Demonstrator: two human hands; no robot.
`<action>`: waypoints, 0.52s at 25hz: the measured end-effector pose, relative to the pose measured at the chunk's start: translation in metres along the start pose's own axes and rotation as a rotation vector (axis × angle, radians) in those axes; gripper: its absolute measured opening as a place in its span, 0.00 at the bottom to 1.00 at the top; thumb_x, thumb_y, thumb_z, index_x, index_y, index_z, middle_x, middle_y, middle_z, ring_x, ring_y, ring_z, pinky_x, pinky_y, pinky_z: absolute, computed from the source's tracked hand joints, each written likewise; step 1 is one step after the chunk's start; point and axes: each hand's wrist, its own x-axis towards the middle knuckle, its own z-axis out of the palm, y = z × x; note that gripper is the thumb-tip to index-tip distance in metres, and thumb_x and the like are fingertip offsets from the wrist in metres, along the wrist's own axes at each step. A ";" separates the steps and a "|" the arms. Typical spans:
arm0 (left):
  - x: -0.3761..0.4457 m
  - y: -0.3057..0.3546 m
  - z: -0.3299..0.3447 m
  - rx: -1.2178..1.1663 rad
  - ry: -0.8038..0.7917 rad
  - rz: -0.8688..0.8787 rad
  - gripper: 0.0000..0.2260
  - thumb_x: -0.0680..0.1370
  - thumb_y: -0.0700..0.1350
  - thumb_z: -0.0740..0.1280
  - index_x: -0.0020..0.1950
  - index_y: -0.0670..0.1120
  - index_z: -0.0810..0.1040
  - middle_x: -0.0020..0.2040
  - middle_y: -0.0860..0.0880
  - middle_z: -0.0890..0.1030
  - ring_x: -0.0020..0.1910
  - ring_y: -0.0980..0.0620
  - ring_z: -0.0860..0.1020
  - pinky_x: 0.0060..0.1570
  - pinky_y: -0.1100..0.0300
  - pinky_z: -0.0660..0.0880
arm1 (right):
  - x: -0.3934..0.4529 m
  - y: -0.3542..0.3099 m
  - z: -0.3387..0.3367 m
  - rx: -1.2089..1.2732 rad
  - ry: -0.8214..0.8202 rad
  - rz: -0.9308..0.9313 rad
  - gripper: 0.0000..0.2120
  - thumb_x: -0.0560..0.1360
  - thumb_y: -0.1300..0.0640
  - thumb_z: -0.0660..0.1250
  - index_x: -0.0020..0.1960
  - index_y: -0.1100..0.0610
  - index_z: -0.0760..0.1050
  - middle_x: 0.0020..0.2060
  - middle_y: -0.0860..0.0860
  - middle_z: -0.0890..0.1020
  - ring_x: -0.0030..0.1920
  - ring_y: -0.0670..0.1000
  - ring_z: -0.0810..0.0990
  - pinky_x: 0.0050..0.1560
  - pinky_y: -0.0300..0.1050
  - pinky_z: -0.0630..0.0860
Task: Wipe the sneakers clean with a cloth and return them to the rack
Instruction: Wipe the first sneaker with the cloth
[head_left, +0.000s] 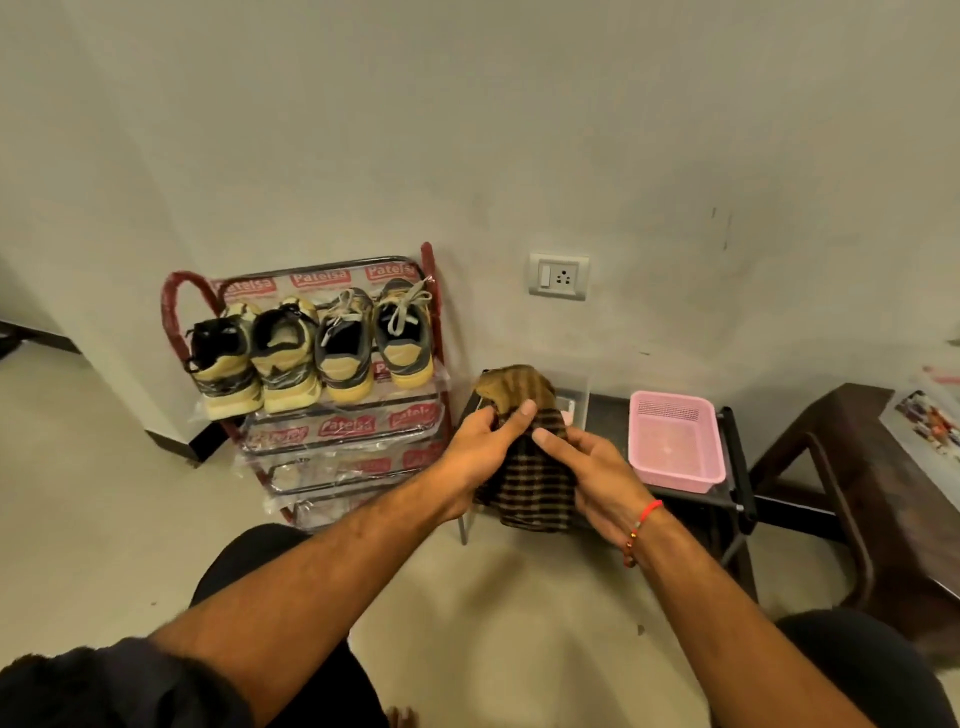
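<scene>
Four sneakers (306, 351) side by side on top shelf of rack (332, 395), heels toward camera, toes toward wall (467, 130), long axes running front to back of shelf and tipped toe-up. Left pair yellow-cream and black, at left end of shelf; right pair grey and yellow with pale laces, at right end beside red upright. Rack red-framed, against wall, shelves wrapped in clear plastic printed "Patelsa" in white on red, legible on top rear rail and lower shelves. Striped brown cloth (530, 467) held off rack, to its right, over front-left corner of low black stand (727, 493); long axis roughly vertical in view, upper end bunched, lower end hanging free. Left hand (483, 441) gripping cloth at upper left, fingers curled into fabric, thumb on top. Right hand (582, 457) holding cloth from right side, thumb pressed across stripes, fingers wrapped behind; red thread bracelet (641, 525) on wrist. Pink plastic basket (675, 441) on right part of stand. White switch-and-socket plate (558, 275) on wall above stand. Brown wooden bench (857, 467) at far right.
</scene>
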 end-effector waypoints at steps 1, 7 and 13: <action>0.004 -0.003 -0.003 0.040 -0.005 0.027 0.15 0.80 0.53 0.71 0.63 0.47 0.81 0.56 0.48 0.87 0.57 0.48 0.85 0.63 0.48 0.79 | 0.003 0.003 -0.002 0.033 0.020 -0.033 0.14 0.80 0.61 0.66 0.64 0.64 0.78 0.57 0.61 0.84 0.58 0.58 0.84 0.58 0.50 0.81; 0.038 -0.017 -0.062 -0.161 0.238 -0.051 0.11 0.82 0.38 0.67 0.64 0.45 0.80 0.50 0.45 0.85 0.39 0.52 0.82 0.39 0.57 0.80 | 0.030 0.002 -0.001 0.278 0.122 -0.102 0.16 0.82 0.61 0.60 0.68 0.56 0.74 0.59 0.58 0.83 0.59 0.58 0.83 0.55 0.56 0.82; 0.097 0.002 -0.129 0.593 0.407 0.202 0.08 0.82 0.43 0.67 0.60 0.46 0.81 0.56 0.47 0.83 0.50 0.53 0.81 0.49 0.59 0.80 | 0.054 0.009 0.000 0.324 0.069 -0.038 0.19 0.83 0.63 0.56 0.71 0.51 0.72 0.62 0.58 0.82 0.61 0.61 0.82 0.53 0.59 0.82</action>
